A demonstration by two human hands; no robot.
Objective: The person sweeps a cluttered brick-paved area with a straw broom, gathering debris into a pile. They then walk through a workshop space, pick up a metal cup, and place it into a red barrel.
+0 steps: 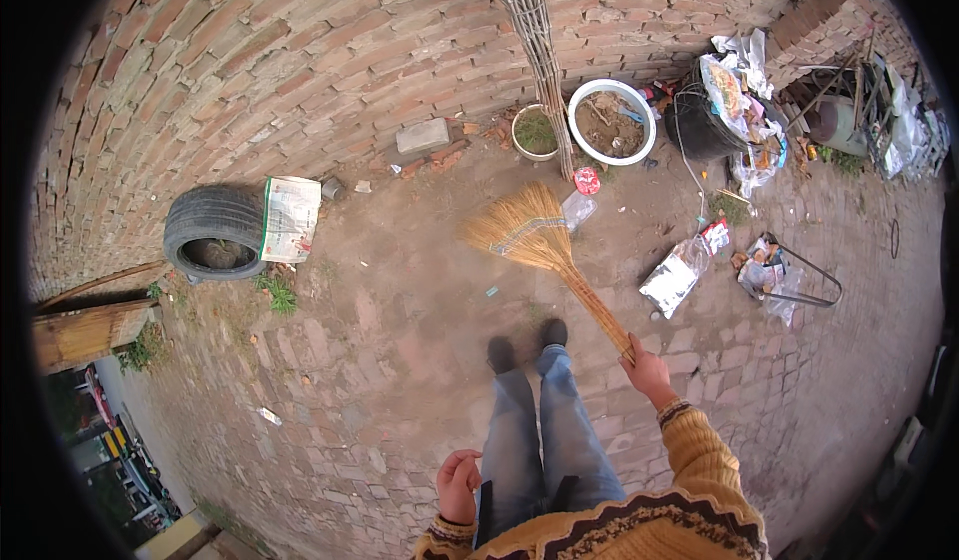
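currently, the right hand [651, 374] has its fingers clamped around the handle end of a straw broom [561, 257]. the broom slants forward and left from that hand, its fanned bristles over the middle of the ground [390, 295]; whether they touch it, i cannot tell. just beyond the bristles lies a clear plastic container [577, 210], with a round red lid [586, 181] beside it. the left hand [460, 485] is just beside the jeans [507, 440], its fingers loosely curled; whether the tips meet, i cannot tell. along the ground's edge by the brick wall [350, 50] stand a white basin [611, 161] holding dirt, a black bucket [692, 125] heaped with litter [729, 100] and, farther left, a tire [205, 215].
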